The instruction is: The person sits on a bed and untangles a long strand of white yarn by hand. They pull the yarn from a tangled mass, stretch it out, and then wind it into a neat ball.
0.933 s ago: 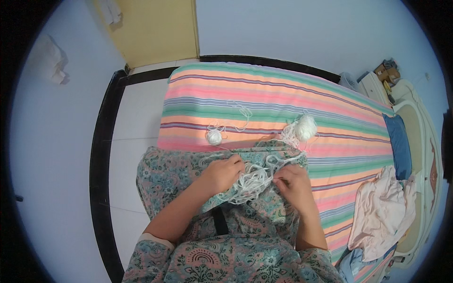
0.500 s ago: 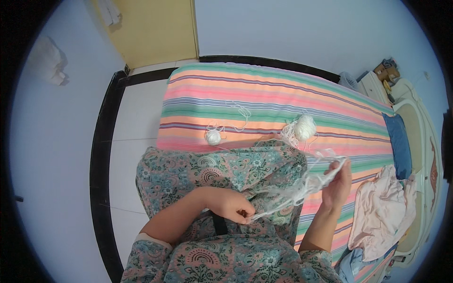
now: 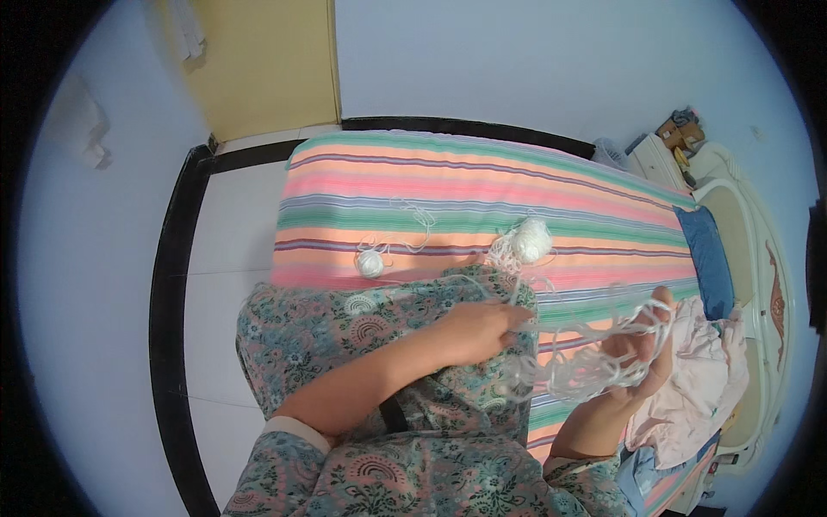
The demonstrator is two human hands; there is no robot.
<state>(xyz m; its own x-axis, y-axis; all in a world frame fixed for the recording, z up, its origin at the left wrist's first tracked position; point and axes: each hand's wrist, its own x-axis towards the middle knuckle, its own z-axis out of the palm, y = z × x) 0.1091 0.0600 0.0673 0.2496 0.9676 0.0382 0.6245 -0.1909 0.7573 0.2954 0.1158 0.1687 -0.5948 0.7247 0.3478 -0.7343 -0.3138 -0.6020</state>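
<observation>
Loose loops of tangled white yarn (image 3: 577, 372) hang between my two hands, partly blurred by motion. My left hand (image 3: 481, 332) reaches across my lap, its fingers closed on strands at the loops' left end. Higher and to the right, my right hand (image 3: 642, 358) is raised with the yarn draped over and around its curled fingers. On the bed ahead lies a large white yarn ball (image 3: 532, 240), with loose strands bunched at its left. Further left is a smaller white yarn ball (image 3: 370, 264), with a loose strand trailing beyond it.
My lap is covered by a patterned green and pink garment (image 3: 388, 323). I sit at a bed with a striped sheet (image 3: 413, 185). A pale pink cloth (image 3: 689, 379) and a blue pillow (image 3: 708, 258) lie near the headboard (image 3: 748, 258) on the right. Tiled floor (image 3: 228, 340) shows at left.
My left hand has moved up and right, away from my waist, toward the yarn loops. My right hand has shifted right and slightly down, with the loops spreading wider below it.
</observation>
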